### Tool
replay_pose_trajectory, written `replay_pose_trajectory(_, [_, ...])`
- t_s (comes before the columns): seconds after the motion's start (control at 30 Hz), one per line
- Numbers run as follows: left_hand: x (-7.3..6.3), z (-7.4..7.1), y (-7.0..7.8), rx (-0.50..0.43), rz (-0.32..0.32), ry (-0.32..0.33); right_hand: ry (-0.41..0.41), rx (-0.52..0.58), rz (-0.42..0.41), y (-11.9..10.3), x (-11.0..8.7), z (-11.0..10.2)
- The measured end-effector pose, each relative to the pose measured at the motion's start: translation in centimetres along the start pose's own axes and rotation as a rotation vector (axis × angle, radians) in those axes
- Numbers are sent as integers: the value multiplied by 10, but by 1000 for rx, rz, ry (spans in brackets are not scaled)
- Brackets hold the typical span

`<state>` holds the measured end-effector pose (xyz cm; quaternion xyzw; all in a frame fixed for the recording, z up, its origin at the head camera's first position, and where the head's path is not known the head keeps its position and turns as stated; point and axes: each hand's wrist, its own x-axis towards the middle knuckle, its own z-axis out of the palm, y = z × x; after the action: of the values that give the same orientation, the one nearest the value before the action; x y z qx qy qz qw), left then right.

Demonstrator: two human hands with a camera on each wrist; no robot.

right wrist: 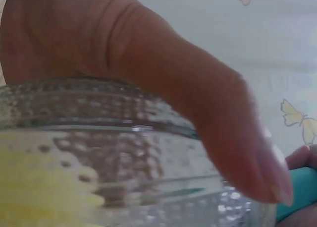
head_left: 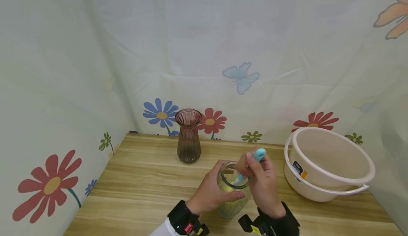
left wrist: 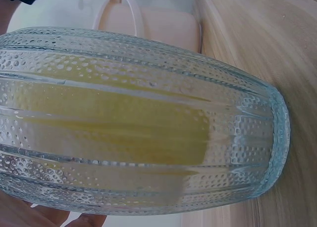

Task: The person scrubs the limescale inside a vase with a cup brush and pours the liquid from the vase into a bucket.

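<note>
My left hand grips a clear ribbed glass vase near its mouth, its thumb on the near side. The vase leans slightly, its base at or close to the tabletop. My right hand holds the light-blue handle of a sponge brush, which reaches down through the mouth. Inside the glass, the yellow brush head shows through the dimpled wall in the left wrist view. The right wrist view has the left thumb across the glass near the rim, with the teal handle beyond.
A brownish-purple fluted glass vase stands at the back of the wooden table. Two nested pale-pink buckets with a handle stand on the right. Behind hangs a white curtain printed with flowers and butterflies.
</note>
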<state>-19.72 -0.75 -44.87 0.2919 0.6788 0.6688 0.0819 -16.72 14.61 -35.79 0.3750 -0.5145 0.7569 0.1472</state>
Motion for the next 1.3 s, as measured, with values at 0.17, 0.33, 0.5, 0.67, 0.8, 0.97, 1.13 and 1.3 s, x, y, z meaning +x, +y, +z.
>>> replay_pose_trajectory(0.17, [0, 0, 1, 20, 17, 8, 23, 150, -163, -3, 2, -4])
replay_pose_trajectory(0.33, [-1, -1, -2, 43, 12, 10, 37, 237, -269, -9, 5, -5])
replay_pose_trajectory(0.5, [-2, -2, -3, 61, 0, 15, 37, 271, -334, -17, 7, -2])
replay_pose_trajectory(0.67, [-2, -2, -3, 60, 4, 15, 55, 300, -388, -23, 10, 2])
replay_pose_trajectory(0.8, [-2, -1, -2, 52, 5, 11, 79, 317, -439, -27, 13, 6])
replay_pose_trajectory(0.97, [-1, -1, -2, 48, 10, 9, 74, 334, -473, -30, 14, 10])
replay_pose_trajectory(1.13, [-1, -1, -1, 59, -1, 10, 58, 328, -429, -25, 11, 8])
replay_pose_trajectory(1.3, [-1, -1, 0, 73, -7, 17, 46, 287, -365, -15, 7, 4])
